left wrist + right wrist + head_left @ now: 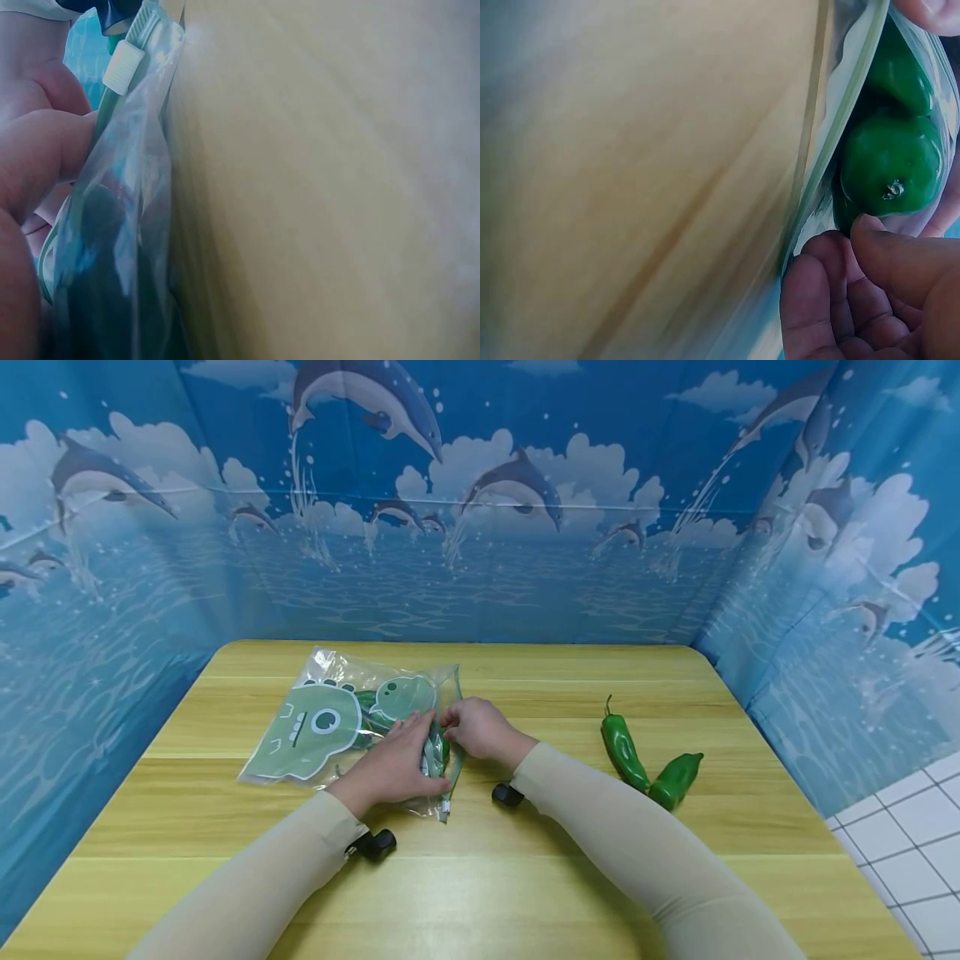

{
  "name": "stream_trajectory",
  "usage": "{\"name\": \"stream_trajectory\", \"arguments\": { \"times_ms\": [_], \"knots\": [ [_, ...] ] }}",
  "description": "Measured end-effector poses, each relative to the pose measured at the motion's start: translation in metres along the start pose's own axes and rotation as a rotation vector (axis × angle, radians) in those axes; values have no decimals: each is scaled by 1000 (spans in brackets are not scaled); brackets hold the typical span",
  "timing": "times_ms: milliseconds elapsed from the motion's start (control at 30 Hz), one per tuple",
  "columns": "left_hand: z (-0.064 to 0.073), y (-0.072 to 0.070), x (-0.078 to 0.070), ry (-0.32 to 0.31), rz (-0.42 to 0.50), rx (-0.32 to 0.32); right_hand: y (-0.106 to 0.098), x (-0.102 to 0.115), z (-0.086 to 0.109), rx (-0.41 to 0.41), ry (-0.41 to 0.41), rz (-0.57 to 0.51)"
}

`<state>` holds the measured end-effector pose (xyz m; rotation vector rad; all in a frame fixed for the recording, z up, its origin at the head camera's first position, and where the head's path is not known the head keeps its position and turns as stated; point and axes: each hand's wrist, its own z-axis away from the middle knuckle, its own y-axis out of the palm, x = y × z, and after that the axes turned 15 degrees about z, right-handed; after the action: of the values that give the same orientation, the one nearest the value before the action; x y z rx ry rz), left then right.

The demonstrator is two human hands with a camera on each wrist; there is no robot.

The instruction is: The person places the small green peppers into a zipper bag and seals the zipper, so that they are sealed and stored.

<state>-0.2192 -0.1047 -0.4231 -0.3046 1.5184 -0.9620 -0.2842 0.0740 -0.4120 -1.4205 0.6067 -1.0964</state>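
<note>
On the surface (457, 893), my left hand (393, 766) is resting straight-fingered on a bag (300, 731); my curled right hand (483, 728) is sitting by a pepper (889, 161), its pinch unclear.

The left hand (396, 764) covers part of the bag (330, 735) in the head view. Printed figures on the bag hide most of the peppers (892, 165) inside; their number cannot be determined. Contact between the right hand (480, 731) and these peppers cannot be confirmed. Both sleeves (262, 877), the near side of the table (442, 902) and the curtain (480, 585) are cut off. The table surface is blurred in both wrist views.
</note>
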Motion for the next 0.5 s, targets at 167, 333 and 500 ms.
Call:
{"name": "stream_trajectory", "arguments": {
  "times_ms": [167,333,500],
  "knots": [
    [0,0,0,-4,1,-2,-1,-1,1,-2,5,-1],
    [-1,0,0,-5,-3,-3,-2,-2,1,3,15,-8],
    [-1,0,0,-11,-5,-4,-4,-4,2,7,33,-31]
  ]
}}
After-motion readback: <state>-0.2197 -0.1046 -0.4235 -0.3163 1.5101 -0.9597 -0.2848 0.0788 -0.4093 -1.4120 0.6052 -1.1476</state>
